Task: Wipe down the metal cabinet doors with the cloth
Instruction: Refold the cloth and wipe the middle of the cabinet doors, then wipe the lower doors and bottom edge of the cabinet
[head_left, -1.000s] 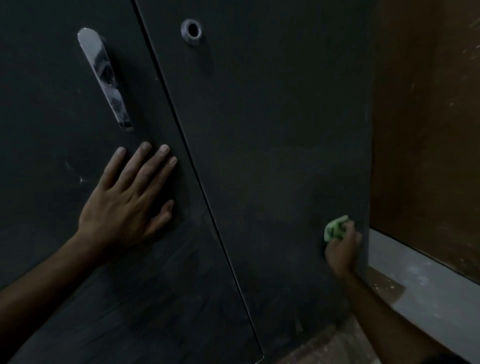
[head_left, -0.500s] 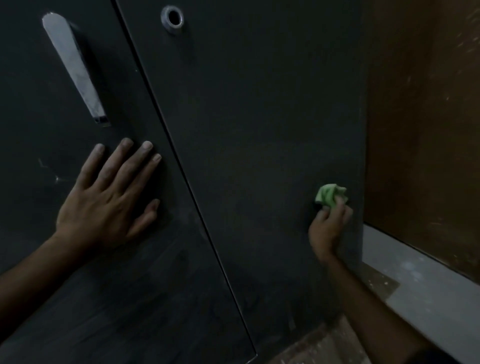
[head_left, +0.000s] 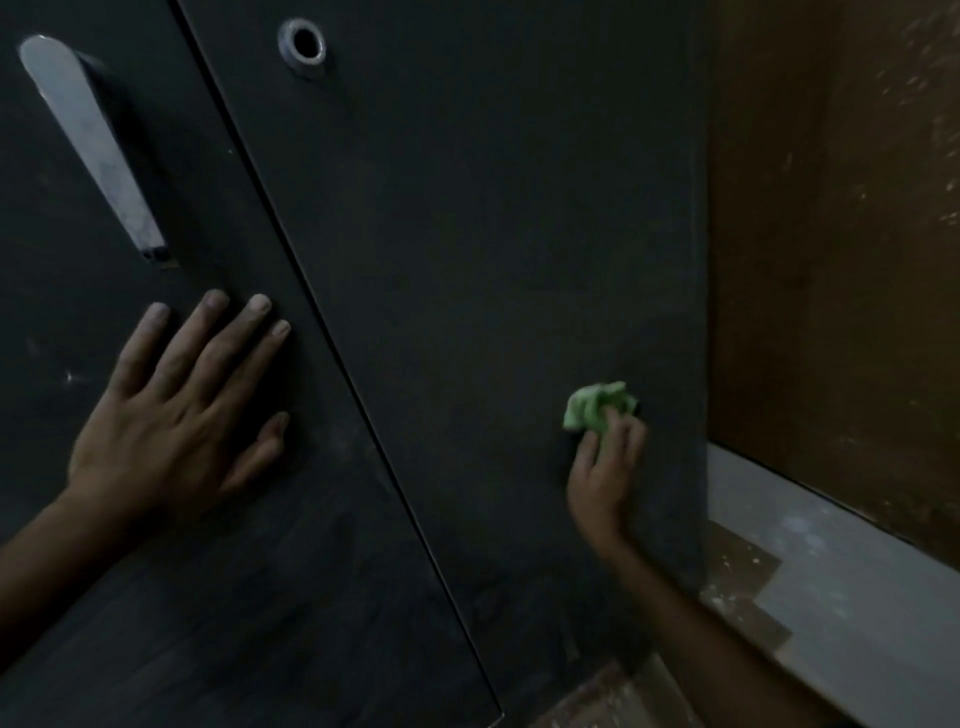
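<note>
Cloth (head_left: 597, 406) seemingly pinched by right hand (head_left: 605, 467); left fingers (head_left: 228, 343) spread flat.

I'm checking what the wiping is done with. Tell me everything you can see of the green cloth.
The green cloth is small, soft-looking and crumpled into a wad. The right hand grips its lower part with curled fingers and holds it against the dark right door, low and near the door's right edge. Its upper folds stick out above the fingers.

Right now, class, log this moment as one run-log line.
left hand: flat on left door | right hand: presses green cloth to right door | handle: untouched
</note>
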